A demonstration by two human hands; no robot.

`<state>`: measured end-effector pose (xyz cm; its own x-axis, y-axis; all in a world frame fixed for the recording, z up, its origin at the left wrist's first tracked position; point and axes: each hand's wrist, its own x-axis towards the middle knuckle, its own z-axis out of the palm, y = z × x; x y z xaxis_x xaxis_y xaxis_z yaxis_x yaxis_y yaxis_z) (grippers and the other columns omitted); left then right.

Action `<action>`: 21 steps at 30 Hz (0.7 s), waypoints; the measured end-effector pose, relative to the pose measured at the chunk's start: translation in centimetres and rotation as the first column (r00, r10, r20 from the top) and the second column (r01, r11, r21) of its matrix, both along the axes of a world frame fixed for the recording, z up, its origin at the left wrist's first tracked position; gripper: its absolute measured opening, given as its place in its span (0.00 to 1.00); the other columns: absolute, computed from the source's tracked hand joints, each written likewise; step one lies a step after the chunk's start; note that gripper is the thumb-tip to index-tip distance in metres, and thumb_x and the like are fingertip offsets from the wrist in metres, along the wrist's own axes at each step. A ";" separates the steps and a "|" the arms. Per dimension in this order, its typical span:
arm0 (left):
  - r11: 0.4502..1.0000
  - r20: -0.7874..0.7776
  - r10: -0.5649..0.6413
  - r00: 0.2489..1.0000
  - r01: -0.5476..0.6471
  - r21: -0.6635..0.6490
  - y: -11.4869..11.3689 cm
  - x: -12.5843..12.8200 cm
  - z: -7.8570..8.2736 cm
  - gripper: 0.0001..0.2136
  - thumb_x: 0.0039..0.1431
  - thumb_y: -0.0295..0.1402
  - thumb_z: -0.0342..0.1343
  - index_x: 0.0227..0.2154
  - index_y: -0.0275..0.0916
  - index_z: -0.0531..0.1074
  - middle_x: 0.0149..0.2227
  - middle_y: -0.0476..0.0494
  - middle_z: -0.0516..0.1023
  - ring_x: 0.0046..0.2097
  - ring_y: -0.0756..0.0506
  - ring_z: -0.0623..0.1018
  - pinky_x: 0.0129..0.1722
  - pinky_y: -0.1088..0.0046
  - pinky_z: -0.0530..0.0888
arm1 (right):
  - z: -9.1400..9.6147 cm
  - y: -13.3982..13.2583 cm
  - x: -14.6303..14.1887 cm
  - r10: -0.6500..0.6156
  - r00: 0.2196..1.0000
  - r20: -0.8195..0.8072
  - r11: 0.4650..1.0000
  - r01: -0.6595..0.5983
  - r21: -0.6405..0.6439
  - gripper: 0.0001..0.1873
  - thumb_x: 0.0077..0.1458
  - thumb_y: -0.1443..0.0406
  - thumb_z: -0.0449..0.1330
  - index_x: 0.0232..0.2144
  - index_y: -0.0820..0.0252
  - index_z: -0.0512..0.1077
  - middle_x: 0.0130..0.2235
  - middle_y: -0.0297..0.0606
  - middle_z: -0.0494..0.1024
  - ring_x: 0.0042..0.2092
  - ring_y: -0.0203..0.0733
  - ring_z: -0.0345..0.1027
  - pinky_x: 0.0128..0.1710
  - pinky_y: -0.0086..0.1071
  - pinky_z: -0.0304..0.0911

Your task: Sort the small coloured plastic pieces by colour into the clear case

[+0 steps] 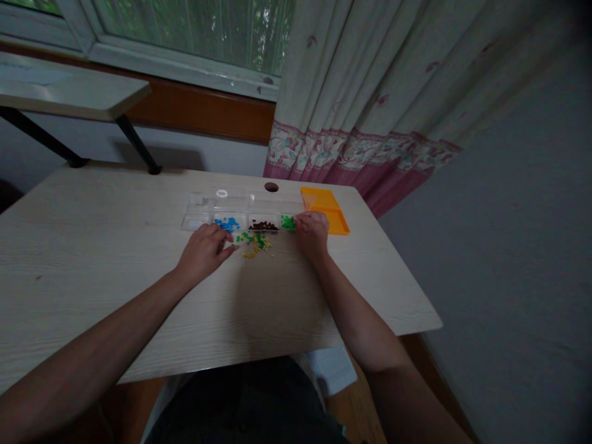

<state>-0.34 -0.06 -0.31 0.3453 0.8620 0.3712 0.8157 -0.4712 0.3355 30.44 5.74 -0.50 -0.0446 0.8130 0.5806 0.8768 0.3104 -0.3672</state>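
A clear divided box (198,221) lies on the table, with small pieces in its front compartments. From left to right these are blue pieces (226,224), dark brown pieces (263,226) and green pieces (287,222). In front of the box is a loose mixed pile (255,242) of green and yellow pieces. My left hand (206,250) rests at the left side of this pile, thumb and forefinger apart. Over the green compartment, my right hand (313,233) has its fingertips pinched together; whether a piece is between them is too small to see.
An orange tray or lid (340,223) lies to the right of the box, just beyond my right hand. Behind the box is a round hole (271,187) in the table (115,246). A raised shelf (111,105) on black legs stands at the back left, and a curtain (342,142) hangs behind.
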 end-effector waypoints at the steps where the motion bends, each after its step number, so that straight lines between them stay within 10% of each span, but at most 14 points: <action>1: 1.000 -0.007 0.000 1.000 0.000 0.002 0.0 0.1 0.0 0.12 0.60 0.42 0.57 0.38 0.39 0.75 0.36 0.40 0.73 0.42 0.38 0.71 0.45 0.60 0.68 | 0.0 0.0 0.0 0.004 1.000 0.000 1.000 -0.004 0.000 0.12 0.63 0.61 0.56 0.35 0.56 0.79 0.41 0.40 0.79 0.47 0.46 0.65 0.50 0.41 0.55; 21: 0.997 -0.076 -0.018 0.997 0.024 0.071 0.1 1.7 0.4 0.10 0.65 0.36 0.49 0.34 0.37 0.72 0.36 0.38 0.71 0.42 0.39 0.70 0.44 0.60 0.67 | 1.6 -2.3 -3.4 0.162 0.984 0.079 0.985 -0.166 0.054 0.10 0.63 0.61 0.57 0.34 0.54 0.78 0.40 0.37 0.79 0.47 0.44 0.66 0.52 0.41 0.56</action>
